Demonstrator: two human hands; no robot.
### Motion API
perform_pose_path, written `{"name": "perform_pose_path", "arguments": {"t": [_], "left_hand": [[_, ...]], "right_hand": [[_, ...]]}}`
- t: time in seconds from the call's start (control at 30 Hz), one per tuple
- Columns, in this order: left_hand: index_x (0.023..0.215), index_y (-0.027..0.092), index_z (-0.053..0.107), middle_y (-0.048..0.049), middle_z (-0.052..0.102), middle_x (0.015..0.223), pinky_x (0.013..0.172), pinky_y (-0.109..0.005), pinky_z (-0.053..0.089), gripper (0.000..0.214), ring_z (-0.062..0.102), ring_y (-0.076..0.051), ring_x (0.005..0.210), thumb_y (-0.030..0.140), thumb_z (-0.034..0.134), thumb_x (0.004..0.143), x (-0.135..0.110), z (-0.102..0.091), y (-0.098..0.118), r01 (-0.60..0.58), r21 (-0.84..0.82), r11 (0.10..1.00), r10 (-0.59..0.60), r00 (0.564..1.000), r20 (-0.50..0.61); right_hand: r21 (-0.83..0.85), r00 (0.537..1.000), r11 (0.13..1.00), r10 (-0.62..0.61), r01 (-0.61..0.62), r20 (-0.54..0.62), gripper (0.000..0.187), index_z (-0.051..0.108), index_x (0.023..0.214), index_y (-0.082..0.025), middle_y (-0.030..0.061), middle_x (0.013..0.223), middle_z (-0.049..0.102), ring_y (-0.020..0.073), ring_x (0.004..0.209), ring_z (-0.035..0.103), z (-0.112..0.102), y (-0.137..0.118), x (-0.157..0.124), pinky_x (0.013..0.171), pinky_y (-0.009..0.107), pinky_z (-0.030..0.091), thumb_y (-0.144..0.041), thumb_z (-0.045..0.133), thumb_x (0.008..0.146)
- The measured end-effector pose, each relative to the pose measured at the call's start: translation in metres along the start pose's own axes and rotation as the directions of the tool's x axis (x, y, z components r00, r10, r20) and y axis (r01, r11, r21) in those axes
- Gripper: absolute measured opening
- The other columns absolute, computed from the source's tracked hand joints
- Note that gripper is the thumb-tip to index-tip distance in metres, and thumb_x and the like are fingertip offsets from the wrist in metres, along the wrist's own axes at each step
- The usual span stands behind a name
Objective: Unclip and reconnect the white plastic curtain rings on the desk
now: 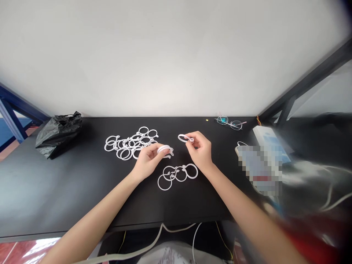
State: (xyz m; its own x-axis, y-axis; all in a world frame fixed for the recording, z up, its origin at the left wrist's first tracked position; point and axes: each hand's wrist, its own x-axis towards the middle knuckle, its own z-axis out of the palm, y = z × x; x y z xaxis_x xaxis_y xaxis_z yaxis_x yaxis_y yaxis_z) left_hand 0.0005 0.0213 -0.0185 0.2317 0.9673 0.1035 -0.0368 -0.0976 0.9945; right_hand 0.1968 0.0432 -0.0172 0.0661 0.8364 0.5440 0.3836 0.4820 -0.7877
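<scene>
My left hand [148, 159] is closed around a small stack of white plastic rings [164, 149], which look like curtain rings with little eyelets. In my right hand [200, 148] a white ring [183, 138] is pinched between thumb and fingertips, its eyelet toward the fingers. The two hands are apart, both above the black table [143, 205]. Below and between them lies a small group of white rings [180, 173], partly overlapping. Beyond my left hand is a larger loose pile of the same rings [132, 143], and that hand covers part of its right side.
A crumpled black plastic bag [59, 134] rests at the left back. Eyeglasses [229, 122] lie at the back right, near a tiny yellow bit [207, 120]. On the right are a white box [271, 145] and a pixelated phone-like object [257, 170]. Cables [162, 229] hang at the front edge.
</scene>
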Motion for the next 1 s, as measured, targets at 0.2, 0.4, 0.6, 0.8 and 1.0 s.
{"name": "perform_pose_path", "arguments": {"t": [0.2,0.4,0.6,0.8,1.0], "left_hand": [[0.099,0.016,0.063,-0.0067,0.070,0.096,0.088,-0.035,0.056,0.022,0.068,-0.020,0.094,0.034,0.066,0.086,-0.001,0.004,-0.012,0.016,0.041,0.999,-0.020,0.996,0.091],[0.097,0.018,0.066,-0.0064,0.071,0.099,0.089,-0.035,0.056,0.014,0.069,-0.020,0.095,0.028,0.062,0.088,-0.003,0.003,-0.011,-0.119,0.302,0.946,0.090,0.990,0.109],[0.095,0.020,0.070,-0.0088,0.072,0.102,0.090,-0.038,0.054,0.013,0.066,-0.024,0.103,0.021,0.060,0.088,-0.005,0.004,-0.014,-0.335,0.537,0.774,0.255,0.942,0.218],[0.097,0.021,0.070,-0.0084,0.071,0.099,0.093,-0.040,0.051,0.013,0.064,-0.024,0.104,0.023,0.059,0.089,-0.005,0.006,-0.010,-0.346,0.530,0.774,0.258,0.937,0.235],[0.115,0.021,0.060,-0.0088,0.064,0.111,0.093,-0.039,0.050,0.026,0.061,-0.023,0.105,0.025,0.061,0.089,-0.005,0.007,0.000,-0.299,0.533,0.791,0.290,0.951,0.104]], "right_hand": [[0.171,0.979,0.964,0.203,-0.206,0.036,0.011,0.064,0.091,-0.019,0.0038,0.083,0.068,0.0154,0.066,0.066,0.002,-0.001,0.000,0.054,0.025,0.053,-0.017,0.060,0.081],[0.256,0.976,0.942,0.203,-0.216,0.075,0.014,0.063,0.095,-0.019,0.0030,0.084,0.068,0.0186,0.076,0.072,0.004,-0.004,-0.001,0.062,0.027,0.059,-0.026,0.066,0.083],[0.260,0.990,0.958,0.100,-0.122,0.097,0.015,0.068,0.098,-0.020,0.0048,0.097,0.065,0.0201,0.089,0.073,0.004,-0.004,-0.003,0.076,0.030,0.062,-0.025,0.068,0.084],[0.211,0.996,0.976,0.043,-0.060,0.082,0.013,0.071,0.098,-0.020,0.0063,0.100,0.067,0.0206,0.089,0.073,0.005,-0.001,-0.004,0.073,0.029,0.063,-0.024,0.065,0.087],[0.140,0.992,0.990,0.005,-0.023,0.124,0.008,0.071,0.092,-0.020,0.0036,0.084,0.075,0.0189,0.071,0.075,0.002,-0.008,-0.007,0.065,0.028,0.061,-0.024,0.068,0.085]]}}
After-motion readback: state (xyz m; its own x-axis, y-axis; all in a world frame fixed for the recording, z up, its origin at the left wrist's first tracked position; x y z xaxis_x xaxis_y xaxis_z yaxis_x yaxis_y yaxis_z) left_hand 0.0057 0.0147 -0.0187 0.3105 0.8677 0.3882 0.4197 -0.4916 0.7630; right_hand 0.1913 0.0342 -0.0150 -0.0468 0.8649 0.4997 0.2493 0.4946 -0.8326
